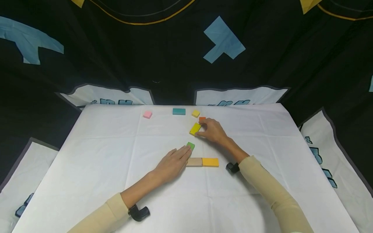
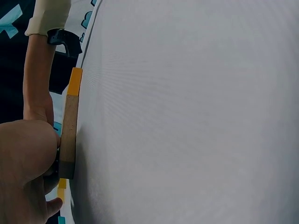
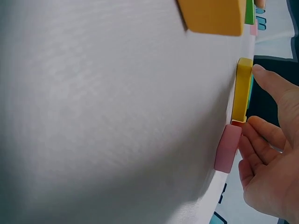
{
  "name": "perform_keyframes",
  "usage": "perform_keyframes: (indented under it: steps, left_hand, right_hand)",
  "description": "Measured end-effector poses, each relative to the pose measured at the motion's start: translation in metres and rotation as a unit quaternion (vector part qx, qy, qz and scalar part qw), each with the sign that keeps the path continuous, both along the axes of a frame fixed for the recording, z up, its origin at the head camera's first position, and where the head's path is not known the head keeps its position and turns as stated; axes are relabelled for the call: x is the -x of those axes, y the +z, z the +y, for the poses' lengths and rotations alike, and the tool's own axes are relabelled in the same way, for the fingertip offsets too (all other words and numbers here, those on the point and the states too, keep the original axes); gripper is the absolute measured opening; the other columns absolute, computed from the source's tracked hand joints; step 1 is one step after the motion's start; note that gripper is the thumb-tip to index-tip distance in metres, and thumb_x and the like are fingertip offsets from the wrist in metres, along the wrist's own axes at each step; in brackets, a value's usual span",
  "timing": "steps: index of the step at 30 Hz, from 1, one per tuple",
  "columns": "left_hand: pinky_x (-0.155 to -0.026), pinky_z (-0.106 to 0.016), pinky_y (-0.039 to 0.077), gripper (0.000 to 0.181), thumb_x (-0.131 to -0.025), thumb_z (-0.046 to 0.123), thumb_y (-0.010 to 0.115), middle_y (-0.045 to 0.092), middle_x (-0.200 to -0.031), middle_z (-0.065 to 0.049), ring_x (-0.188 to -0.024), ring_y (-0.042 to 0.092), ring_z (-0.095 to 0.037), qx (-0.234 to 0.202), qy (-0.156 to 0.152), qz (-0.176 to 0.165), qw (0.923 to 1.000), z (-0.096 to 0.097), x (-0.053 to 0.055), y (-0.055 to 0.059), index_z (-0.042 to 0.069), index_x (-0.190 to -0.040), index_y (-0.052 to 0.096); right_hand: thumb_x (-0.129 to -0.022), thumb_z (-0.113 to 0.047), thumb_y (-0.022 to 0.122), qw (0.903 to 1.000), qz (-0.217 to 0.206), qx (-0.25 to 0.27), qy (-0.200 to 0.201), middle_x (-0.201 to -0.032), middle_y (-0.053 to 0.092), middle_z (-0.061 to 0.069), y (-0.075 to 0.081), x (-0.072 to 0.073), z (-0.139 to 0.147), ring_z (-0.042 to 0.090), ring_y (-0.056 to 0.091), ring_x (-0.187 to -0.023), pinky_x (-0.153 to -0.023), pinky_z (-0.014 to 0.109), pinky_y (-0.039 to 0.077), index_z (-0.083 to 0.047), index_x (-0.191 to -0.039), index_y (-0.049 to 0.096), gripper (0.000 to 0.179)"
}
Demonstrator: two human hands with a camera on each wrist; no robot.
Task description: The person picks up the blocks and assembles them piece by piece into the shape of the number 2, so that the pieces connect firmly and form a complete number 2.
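My left hand [image 1: 173, 163] lies palm down with fairly straight fingers, its fingertips on a small green block [image 1: 190, 145]. Close to that palm runs a row of a tan wooden block [image 1: 194, 162] and an orange block [image 1: 210, 162], the row's left end hidden by the hand. Farther back, my right hand [image 1: 214, 131] pinches a yellow block [image 1: 195, 128] between thumb and forefinger, one at each end. Beside its fingers sits a small red-orange block [image 1: 202, 119]. A pink block [image 3: 228, 148] shows below the yellow one in the right wrist view.
Along the back of the white-covered table [image 1: 96, 155] lie another small pink block [image 1: 147, 114], a teal block [image 1: 179, 111] and a small pale yellow block [image 1: 196, 113]. A dark patterned cloth [image 1: 175, 64] hangs behind the table's far edge.
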State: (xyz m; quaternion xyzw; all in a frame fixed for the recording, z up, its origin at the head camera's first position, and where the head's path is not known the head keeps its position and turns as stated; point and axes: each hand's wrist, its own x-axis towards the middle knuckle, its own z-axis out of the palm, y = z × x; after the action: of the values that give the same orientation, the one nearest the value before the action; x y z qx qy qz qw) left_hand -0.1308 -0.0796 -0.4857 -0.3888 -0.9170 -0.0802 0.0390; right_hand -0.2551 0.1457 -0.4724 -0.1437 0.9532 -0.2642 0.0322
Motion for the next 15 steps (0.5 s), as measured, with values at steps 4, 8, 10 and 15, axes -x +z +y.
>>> perform_keyframes:
  steps: [4,8,10,15]
  left_hand:
    - [-0.111,-0.048,0.036,0.050,-0.107,0.023,0.048,0.037,-0.156,-0.014,-0.143,0.035,-0.027,0.000,0.001,-0.001,1.0000,0.0000,-0.0002,0.0004,0.000,-0.151,0.040]
    - [-0.111,-0.048,0.037,0.050,-0.106,0.022,0.049,0.038,-0.156,-0.014,-0.143,0.036,-0.027,-0.001,0.001,0.001,1.0000,0.0002,-0.0001,0.0005,0.000,-0.151,0.041]
    - [-0.111,-0.048,0.037,0.050,-0.106,0.022,0.049,0.038,-0.156,-0.014,-0.143,0.036,-0.027,-0.002,0.001,0.001,1.0000,0.0002,-0.0001,0.0002,0.000,-0.151,0.041]
    - [-0.111,-0.048,0.037,0.050,-0.106,0.022,0.049,0.038,-0.156,-0.014,-0.143,0.036,-0.027,-0.005,0.001,0.003,1.0000,-0.0003,0.0003,-0.0011,0.000,-0.150,0.041]
  right_hand:
    - [-0.080,-0.033,0.086,1.0000,-0.008,-0.005,0.002,-0.126,0.064,0.009,-0.0004,0.0014,-0.0010,0.024,0.056,-0.110,-0.104,0.038,0.044,-0.006,-0.133,0.064,0.063]
    - [-0.079,-0.034,0.086,0.9999,-0.007,-0.010,0.004,-0.124,0.065,0.009,-0.0008,0.0026,-0.0015,0.024,0.056,-0.107,-0.103,0.038,0.045,-0.006,-0.132,0.064,0.064]
    - [-0.079,-0.035,0.086,0.9999,-0.010,-0.010,0.004,-0.124,0.065,0.009,-0.0009,0.0026,-0.0016,0.024,0.055,-0.107,-0.103,0.038,0.045,-0.006,-0.132,0.064,0.064]
    - [-0.079,-0.035,0.086,0.9998,-0.011,-0.012,0.007,-0.125,0.065,0.010,-0.0019,0.0026,-0.0020,0.025,0.055,-0.108,-0.104,0.039,0.044,-0.006,-0.133,0.064,0.065]
